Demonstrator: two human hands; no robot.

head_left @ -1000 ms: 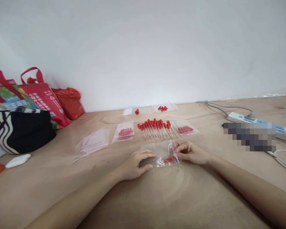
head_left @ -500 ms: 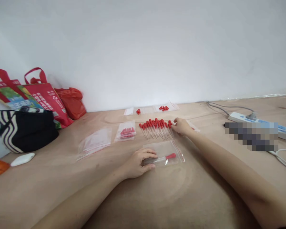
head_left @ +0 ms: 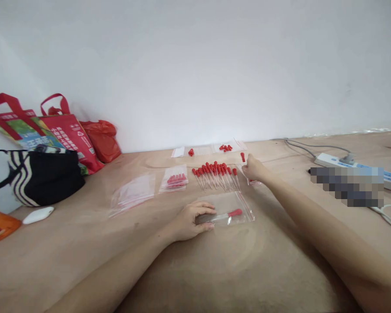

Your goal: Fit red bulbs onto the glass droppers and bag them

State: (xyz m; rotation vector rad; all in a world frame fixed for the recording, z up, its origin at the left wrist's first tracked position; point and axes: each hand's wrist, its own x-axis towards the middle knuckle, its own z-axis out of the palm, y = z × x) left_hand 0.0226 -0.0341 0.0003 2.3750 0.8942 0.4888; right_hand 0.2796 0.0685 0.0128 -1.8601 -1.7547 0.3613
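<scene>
My left hand (head_left: pixel 195 221) rests on the left end of a clear zip bag (head_left: pixel 243 204), fingers and thumb around a dropper (head_left: pixel 235 212) with a red bulb that lies in it. My right hand (head_left: pixel 256 168) is closed on another red-bulbed dropper (head_left: pixel 243 156), its bulb pointing up, right of the row. Several red-bulbed droppers (head_left: pixel 215 169) lie side by side beyond the bag. A small bag with red bulbs (head_left: pixel 177 178) is left of them, and flat clear bags (head_left: pixel 133 193) lie farther left.
By the wall are loose red bulbs (head_left: pixel 226 148) on a clear bag and a white slip (head_left: pixel 178 151). Shopping bags (head_left: pixel 70 134), a black pouch (head_left: pixel 52 176) and a white case (head_left: pixel 38 215) stand left. A power strip (head_left: pixel 332 161) with cables is right.
My right hand has lifted a dropper off the right end of the row and moved slightly right. My left hand stays on the bag. The view has shifted slightly.
</scene>
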